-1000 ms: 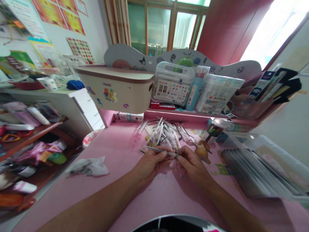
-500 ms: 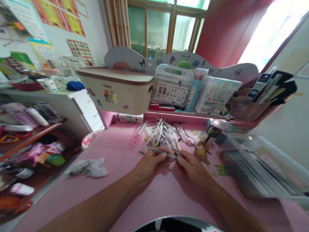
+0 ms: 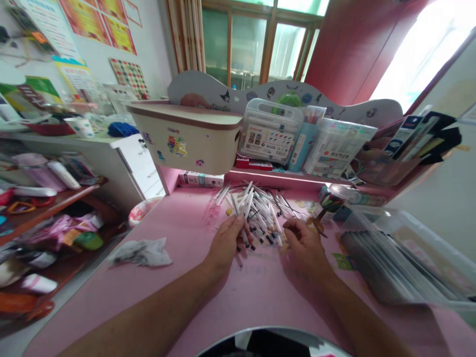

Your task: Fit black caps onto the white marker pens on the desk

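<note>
On the pink desk [image 3: 253,302], taking the heap of white pens [image 3: 262,210] as the centre of a clock with twelve toward the window, the left hand [image 3: 225,243] lay at about seven to eight o'clock, nearly closed, its thumb pressed along a single white pen [image 3: 244,238] whose dark end pointed back toward the person. That pen lay over the near left edge of the heap, where other pens lay crossed, many with black tips turned to six o'clock. The right hand [image 3: 305,243] was at four o'clock, half open with its fingers curled and a gap between thumb and forefinger; nothing showed in that gap, though the underside of the palm was hidden. It was just beside the heap's right edge. A crumpled tissue [image 3: 145,252] lay well apart between eight and nine. Toward ten to eleven a lidded cream bin [image 3: 186,144] stood on the raised ledge, with a white box [image 3: 203,179] beneath it on the desk. A clear marker case [image 3: 271,139] stood near twelve, a blue pencil case [image 3: 298,146] at one and a second marker case [image 3: 336,153] at two. Between three and four was a clear plastic container [image 3: 431,233] of dark, thin items.
</note>
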Motion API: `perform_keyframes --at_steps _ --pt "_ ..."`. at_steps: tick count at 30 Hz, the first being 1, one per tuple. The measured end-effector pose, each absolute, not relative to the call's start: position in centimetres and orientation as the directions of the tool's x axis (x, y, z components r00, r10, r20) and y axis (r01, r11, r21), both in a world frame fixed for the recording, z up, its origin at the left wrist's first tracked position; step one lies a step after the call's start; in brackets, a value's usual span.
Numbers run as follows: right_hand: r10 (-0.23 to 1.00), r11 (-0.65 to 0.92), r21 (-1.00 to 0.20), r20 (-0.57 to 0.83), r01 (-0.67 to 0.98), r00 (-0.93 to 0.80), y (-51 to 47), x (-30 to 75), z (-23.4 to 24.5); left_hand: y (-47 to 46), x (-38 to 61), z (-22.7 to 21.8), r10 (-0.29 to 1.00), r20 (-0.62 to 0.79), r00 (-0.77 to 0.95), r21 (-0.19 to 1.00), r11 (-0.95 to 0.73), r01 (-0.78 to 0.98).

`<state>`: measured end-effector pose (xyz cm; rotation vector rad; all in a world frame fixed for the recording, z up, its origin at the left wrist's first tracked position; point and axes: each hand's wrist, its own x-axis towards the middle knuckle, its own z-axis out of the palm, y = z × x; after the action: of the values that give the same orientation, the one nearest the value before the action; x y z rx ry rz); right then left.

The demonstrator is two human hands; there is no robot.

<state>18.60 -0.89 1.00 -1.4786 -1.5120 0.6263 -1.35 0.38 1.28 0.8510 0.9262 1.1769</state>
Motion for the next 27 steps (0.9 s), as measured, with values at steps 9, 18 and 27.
perform_keyframes --at_steps 9,18,27 --pt "0.955 0.243 -0.417 0.262 0.876 -0.140 -0.7 17.9 0.4 0.3 -0.9 1.4 0.990 -0.134 0.053 0.915 0.144 -0.378" --pt "0.985 0.084 -0.295 0.170 0.952 -0.034 -0.4 19.0 1.1 0.2 -1.2 1.9 0.992 -0.113 0.052 0.902 0.124 -0.413" --pt "0.993 -0.031 -0.346 0.095 0.938 0.068 -0.8 18.8 1.4 -0.8 -0.3 1.4 0.952 -0.157 0.263 0.924 0.235 -0.302"
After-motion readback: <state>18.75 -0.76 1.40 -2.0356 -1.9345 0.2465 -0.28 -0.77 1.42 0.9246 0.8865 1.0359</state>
